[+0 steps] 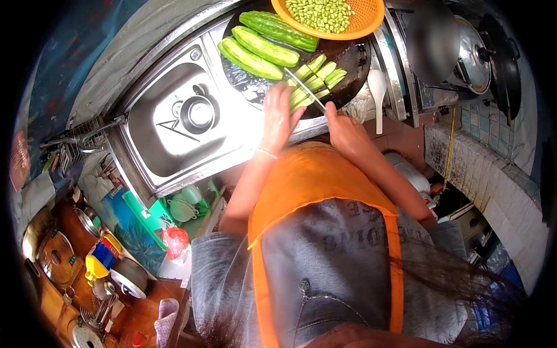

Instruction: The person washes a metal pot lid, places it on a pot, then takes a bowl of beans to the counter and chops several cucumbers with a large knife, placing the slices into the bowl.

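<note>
My right hand (346,128) is closed around the handle of a kitchen knife (307,89), whose blade lies across pale green gourd strips (300,95) on a dark round cutting board (361,65). My left hand (278,111) rests on the near ends of the strips, left of the blade, with the thumb towards the knife. Shorter cut gourd pieces (326,69) sit beyond the blade to the right. Behind my left hand lie two peeled-looking gourd lengths (250,58) and a darker, ridged green gourd (278,30).
An orange colander (370,19) of green beans overlaps the board's far edge. A white rice paddle (377,93) lies to the right. On the left is a steel sink (148,143) holding a metal bowl (198,114). A lidded pot (476,65) and a dark wok (504,74) stand far right.
</note>
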